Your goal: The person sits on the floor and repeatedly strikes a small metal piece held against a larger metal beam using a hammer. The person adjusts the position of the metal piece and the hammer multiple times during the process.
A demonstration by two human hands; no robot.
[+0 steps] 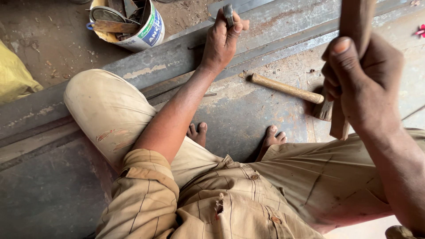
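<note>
I squat on a rusty steel plate (248, 115), knees apart, bare toes showing. My left hand (223, 37) reaches forward and grips a short grey metal chisel (228, 12), held upright on the raised steel edge. My right hand (361, 82) is lifted close to the camera, closed around a wooden handle (354, 20) that runs up out of the frame; its head is hidden. A second hammer (287, 88) with a wooden handle lies flat on the plate between my hands.
A white paint bucket (146, 31) full of scrap metal pieces stands on the dirt floor at the top left. A yellow sack (13, 73) lies at the left edge. A long steel beam (168, 57) crosses diagonally in front of my knees.
</note>
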